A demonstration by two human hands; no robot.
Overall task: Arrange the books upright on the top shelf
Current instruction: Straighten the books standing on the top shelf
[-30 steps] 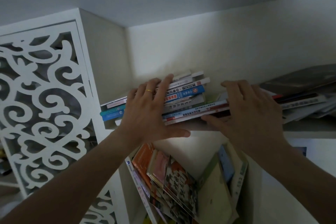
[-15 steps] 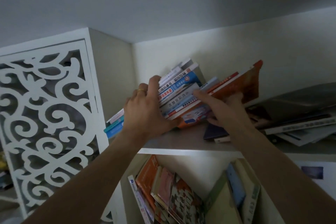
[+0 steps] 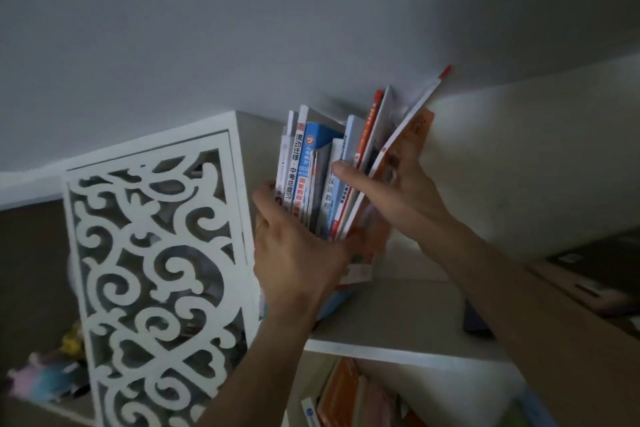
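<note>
On the top shelf [image 3: 398, 308], both hands grasp the books [image 3: 322, 177] between them. Left hand [image 3: 294, 253] grips the near-vertical ones; right hand [image 3: 391, 191] grips those leaning right.

White, blue and orange-red spines with dark Chinese lettering mark the books [image 3: 322, 170] on the white top shelf [image 3: 398, 348], the outermost an orange cover [image 3: 412, 139]. The side panel [image 3: 156, 274] is white, cut in a scrolling curl-and-heart fretwork pattern. Wall [image 3: 519, 156] is cream, ceiling [image 3: 277, 17] pale grey; orange and blue covers show among the lower books [image 3: 346, 395]
</note>
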